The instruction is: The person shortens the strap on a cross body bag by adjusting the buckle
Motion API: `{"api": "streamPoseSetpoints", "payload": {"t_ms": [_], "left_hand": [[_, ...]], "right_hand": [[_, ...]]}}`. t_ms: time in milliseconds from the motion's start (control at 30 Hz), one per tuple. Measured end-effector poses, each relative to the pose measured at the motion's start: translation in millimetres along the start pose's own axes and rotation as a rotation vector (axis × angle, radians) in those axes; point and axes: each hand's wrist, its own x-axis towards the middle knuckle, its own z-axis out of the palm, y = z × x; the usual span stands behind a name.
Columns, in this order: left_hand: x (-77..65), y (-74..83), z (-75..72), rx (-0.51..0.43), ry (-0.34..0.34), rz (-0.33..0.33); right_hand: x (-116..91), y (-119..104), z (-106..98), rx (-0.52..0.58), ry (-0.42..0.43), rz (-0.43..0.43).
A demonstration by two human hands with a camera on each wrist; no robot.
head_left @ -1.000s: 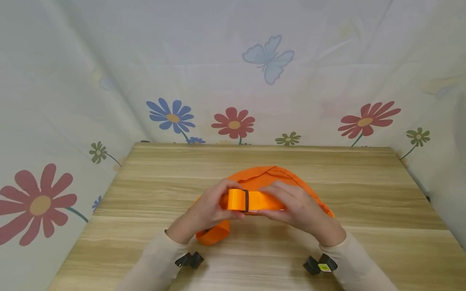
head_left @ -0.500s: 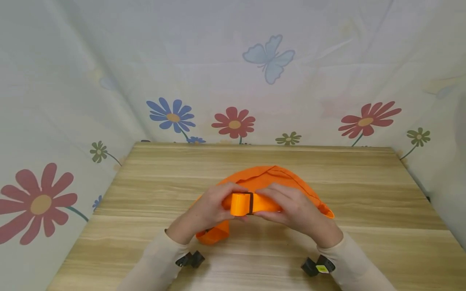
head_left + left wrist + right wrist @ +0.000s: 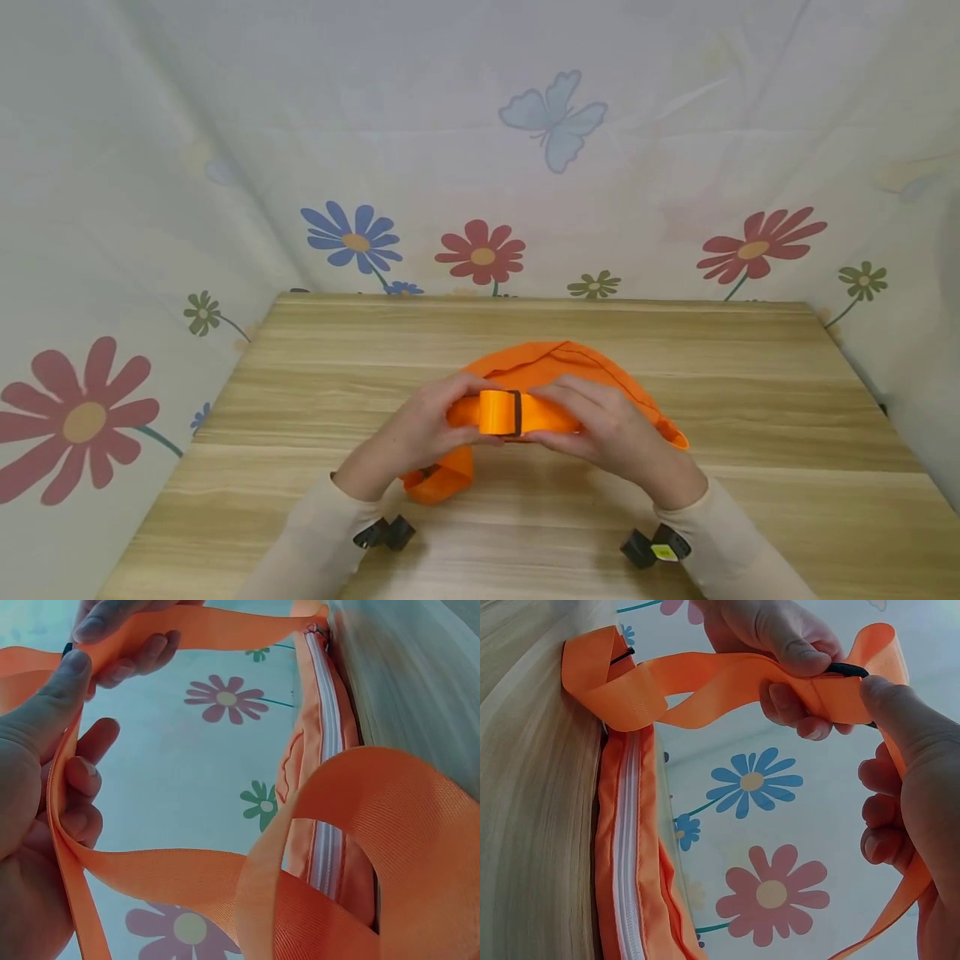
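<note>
My left hand (image 3: 431,421) and right hand (image 3: 603,421) face each other above an orange zip bag (image 3: 577,362), which lies on the table. Between them they hold its orange strap (image 3: 547,415), threaded through a black slide buckle (image 3: 516,414). The left hand pinches the strap beside the buckle, where it doubles back in a small loop. Right thumb and fingers pinch the strap on the buckle's other side. In the left wrist view, a white zipper (image 3: 326,712) runs along the bag. Part of the buckle is hidden by fingers in the right wrist view.
A wood-grain table (image 3: 337,358) carries the bag. Another strap loop (image 3: 442,483) hangs near the left forearm. Beyond the table's back edge rises a white flowered cloth (image 3: 420,125). Each wrist wears a small black camera (image 3: 641,547).
The buckle and strap loop have shifted slightly right, dipping toward me and coming back up. The left hand has drawn back slightly to the left; the bag has stayed put.
</note>
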Motion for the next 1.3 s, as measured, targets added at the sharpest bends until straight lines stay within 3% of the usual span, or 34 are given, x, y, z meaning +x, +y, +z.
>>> {"api": "streamPoseSetpoints", "payload": {"t_ms": [233,467,700,1300], "left_hand": [[3.8,0.6,3.2,0.049,0.009,0.060],[7.5,2.1,5.9,0.064,-0.019,0.052],[8.5,0.6,6.3,0.132,-0.038,0.115],[0.2,4.5,-2.7,0.289,-0.056,0.062]], "right_hand": [[-0.2,-1.0,1.7,0.030,0.005,0.000],[-0.9,-0.2,3.8,0.050,-0.015,-0.005],[0.3,1.5,2.6,0.063,-0.048,-0.004],[-0.5,2.5,-1.4,0.064,-0.045,-0.005]]}}
